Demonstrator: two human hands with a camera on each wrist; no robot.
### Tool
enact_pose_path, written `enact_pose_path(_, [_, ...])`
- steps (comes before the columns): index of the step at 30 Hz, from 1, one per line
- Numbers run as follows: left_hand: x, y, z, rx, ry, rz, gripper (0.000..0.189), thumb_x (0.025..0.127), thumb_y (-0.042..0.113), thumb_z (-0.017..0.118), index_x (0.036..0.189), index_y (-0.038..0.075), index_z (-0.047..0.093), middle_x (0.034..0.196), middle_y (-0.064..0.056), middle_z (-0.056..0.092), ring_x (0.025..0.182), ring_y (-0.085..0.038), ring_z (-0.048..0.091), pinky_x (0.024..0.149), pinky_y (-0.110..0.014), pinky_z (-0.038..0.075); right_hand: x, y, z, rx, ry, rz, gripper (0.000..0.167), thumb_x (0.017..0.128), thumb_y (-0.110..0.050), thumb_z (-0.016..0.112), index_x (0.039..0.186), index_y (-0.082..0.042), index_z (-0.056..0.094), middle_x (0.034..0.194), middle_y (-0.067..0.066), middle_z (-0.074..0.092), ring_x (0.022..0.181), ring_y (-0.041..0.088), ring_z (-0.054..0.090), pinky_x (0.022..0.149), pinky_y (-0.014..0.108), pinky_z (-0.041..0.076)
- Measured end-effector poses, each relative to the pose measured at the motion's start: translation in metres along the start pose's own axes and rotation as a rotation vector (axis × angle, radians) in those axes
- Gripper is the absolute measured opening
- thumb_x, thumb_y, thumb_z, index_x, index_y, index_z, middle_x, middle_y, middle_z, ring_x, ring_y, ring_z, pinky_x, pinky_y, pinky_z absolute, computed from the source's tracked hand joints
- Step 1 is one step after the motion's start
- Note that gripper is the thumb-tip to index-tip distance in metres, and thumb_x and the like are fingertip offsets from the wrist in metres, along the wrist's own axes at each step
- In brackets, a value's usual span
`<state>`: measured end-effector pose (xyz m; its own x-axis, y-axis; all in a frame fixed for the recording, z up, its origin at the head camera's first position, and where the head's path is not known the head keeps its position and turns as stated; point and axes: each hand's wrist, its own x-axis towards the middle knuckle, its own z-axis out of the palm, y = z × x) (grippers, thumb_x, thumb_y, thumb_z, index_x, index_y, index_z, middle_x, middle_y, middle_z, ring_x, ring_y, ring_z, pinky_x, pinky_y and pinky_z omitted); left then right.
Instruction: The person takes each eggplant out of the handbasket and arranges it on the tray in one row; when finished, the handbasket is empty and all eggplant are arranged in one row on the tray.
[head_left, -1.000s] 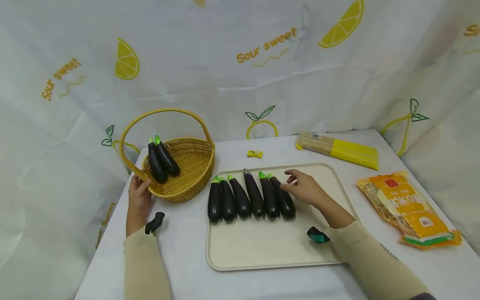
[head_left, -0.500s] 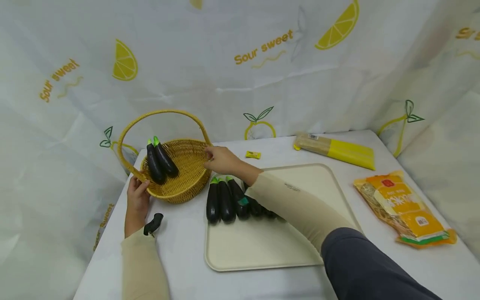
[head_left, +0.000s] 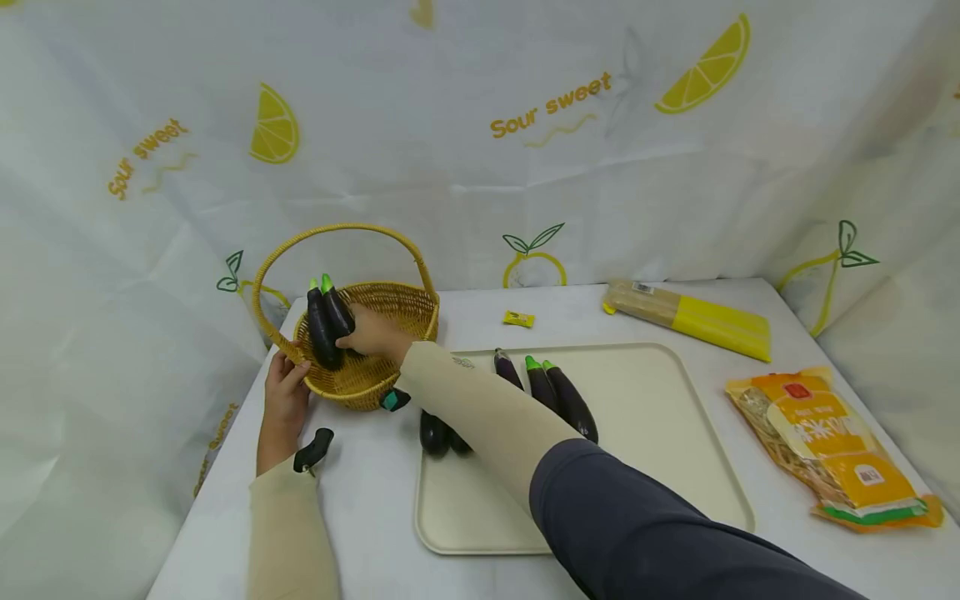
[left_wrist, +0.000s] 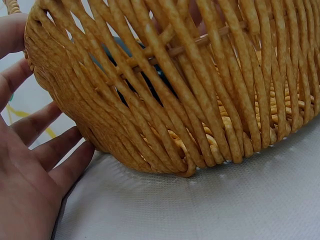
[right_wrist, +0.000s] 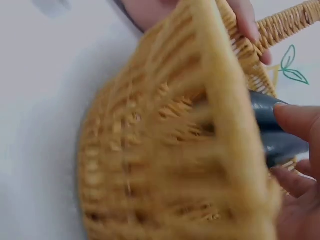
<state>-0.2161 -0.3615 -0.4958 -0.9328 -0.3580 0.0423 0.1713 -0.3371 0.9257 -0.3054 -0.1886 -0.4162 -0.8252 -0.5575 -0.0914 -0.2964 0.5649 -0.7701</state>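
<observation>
A wicker basket (head_left: 408, 304) with a tall arched handle stands at the left of the table. Two dark eggplants with green stem ends lie in it, the left eggplant (head_left: 322, 329) leaning close against the right eggplant (head_left: 338, 308). My right hand (head_left: 372, 333) reaches over the near rim and grips the right one, thumb (right_wrist: 295, 117) on its skin in the right wrist view. My left hand (head_left: 286, 400) holds the basket's left side by the handle base, thumb over the rim, fingers (left_wrist: 65, 145) against the weave outside.
A cream tray (head_left: 645, 483) holds more eggplants (head_left: 572, 400), partly hidden under my right sleeve (head_left: 487, 417). Behind it lie a small yellow packet (head_left: 518, 318) and a long yellow-ended package (head_left: 686, 317). An orange food bag (head_left: 832, 450) lies at the right.
My right hand has moved left from the eggplants on the tray, past the basket's right rim, into the basket onto an eggplant. My left hand has stayed at the basket.
</observation>
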Motion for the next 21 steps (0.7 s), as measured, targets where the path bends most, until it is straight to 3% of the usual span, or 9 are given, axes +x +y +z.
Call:
enact_pose_path(5, [-0.002,0.001,0.0,-0.006,-0.006,0.01,0.034,0.097,0.001,0.053,0.127,0.016,0.049,0.131,-0.004,0.046,0.117,-0.017,0.045,0.091,-0.027,0.04,0.007,0.0,0.012,-0.008,0.021,-0.005,0.078,0.09,-0.024,0.071,0.154,-0.017,0.026,0.142,0.001,0.048,0.125,0.014,0.048,0.1,0.029,0.038])
enact_pose_path(10, [-0.004,-0.001,-0.002,0.017,0.013,-0.015,0.034,0.096,0.003,0.056,0.126,0.017,0.049,0.132,-0.003,0.046,0.121,-0.019,0.043,0.094,-0.029,0.038,0.012,0.004,0.019,-0.029,0.003,0.012,0.087,0.09,-0.023,0.071,0.156,-0.02,0.015,0.147,0.0,0.043,0.128,0.014,0.046,0.101,0.029,0.038])
enact_pose_path(15, [0.001,-0.002,-0.001,0.004,0.0,0.003,0.034,0.097,0.001,0.052,0.127,0.014,0.048,0.132,-0.006,0.046,0.121,-0.021,0.043,0.094,-0.031,0.038,0.021,0.004,0.021,0.001,-0.002,0.002,0.087,0.091,-0.019,0.071,0.156,-0.016,0.013,0.143,0.004,0.046,0.124,0.015,0.048,0.097,0.028,0.041])
enact_pose_path(21, [0.003,-0.003,-0.001,-0.034,-0.009,0.042,0.032,0.097,-0.005,0.047,0.124,0.013,0.05,0.128,-0.008,0.047,0.115,-0.02,0.045,0.092,-0.031,0.04,0.025,0.004,0.02,-0.105,0.064,0.061,0.076,0.092,-0.018,0.067,0.153,-0.01,0.022,0.129,0.007,0.056,0.112,0.017,0.057,0.088,0.029,0.046])
